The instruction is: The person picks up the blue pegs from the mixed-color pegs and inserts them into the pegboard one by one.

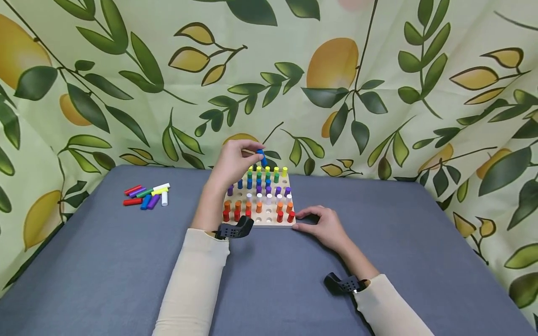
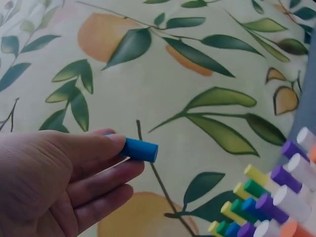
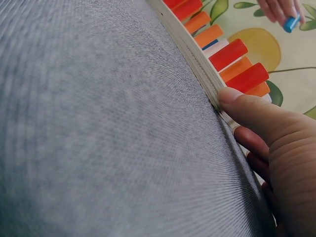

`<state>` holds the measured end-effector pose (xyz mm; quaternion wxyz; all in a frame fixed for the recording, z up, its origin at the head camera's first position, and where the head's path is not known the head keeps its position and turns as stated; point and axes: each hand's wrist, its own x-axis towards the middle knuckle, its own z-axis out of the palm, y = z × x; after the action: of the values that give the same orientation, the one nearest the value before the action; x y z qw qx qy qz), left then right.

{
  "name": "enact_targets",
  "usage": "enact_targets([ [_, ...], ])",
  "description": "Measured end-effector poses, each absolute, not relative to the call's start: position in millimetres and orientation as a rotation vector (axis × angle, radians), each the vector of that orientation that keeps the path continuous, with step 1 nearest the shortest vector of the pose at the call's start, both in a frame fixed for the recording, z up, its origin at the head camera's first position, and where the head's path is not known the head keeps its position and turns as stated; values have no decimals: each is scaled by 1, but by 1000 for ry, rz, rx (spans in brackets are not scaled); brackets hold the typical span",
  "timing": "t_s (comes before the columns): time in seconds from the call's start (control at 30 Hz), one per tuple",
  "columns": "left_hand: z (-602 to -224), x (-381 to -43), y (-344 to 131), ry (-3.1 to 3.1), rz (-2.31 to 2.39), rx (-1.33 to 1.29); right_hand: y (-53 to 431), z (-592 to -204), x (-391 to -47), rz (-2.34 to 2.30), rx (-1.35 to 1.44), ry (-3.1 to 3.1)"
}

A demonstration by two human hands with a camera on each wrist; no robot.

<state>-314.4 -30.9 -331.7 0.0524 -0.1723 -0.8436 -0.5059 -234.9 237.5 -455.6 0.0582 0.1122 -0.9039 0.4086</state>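
Observation:
Between thumb and fingertips my left hand (image 1: 237, 160) pinches a blue peg (image 1: 262, 158), held up above the far rows of a wooden pegboard (image 1: 275, 224). In the left wrist view the blue peg (image 2: 141, 149) sticks out past the fingertips. Rows of red, orange, white, purple, blue, green and yellow pegs stand upright in the board, and some holes in it are bare. At the near right corner, my right hand (image 1: 323, 226) grips the board. The right wrist view has its thumb (image 3: 247, 106) against the board's edge (image 3: 197, 66), with the other fingers partly hidden.
A loose pile of pegs (image 1: 146, 193) in mixed colours lies on the grey tablecloth (image 1: 260, 280), left of the board. Behind the table hangs a leaf-patterned cloth (image 1: 260, 42). Each wrist wears a black camera band (image 1: 235, 228).

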Motion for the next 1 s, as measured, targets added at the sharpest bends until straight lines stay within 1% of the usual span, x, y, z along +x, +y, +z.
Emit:
enact_targets([
  [0.33,-343,-332,-17,-2614,-1499,-471,233,-456,-240,1253,362,-2734],
  [0.7,-362,-342,8,-2678,-1518,-532,237,-455,-237,1244,364,-2725],
  [1.0,-378,-348,16,-2752,-1495,-546,238,-455,-237,1238,346,-2741],
])
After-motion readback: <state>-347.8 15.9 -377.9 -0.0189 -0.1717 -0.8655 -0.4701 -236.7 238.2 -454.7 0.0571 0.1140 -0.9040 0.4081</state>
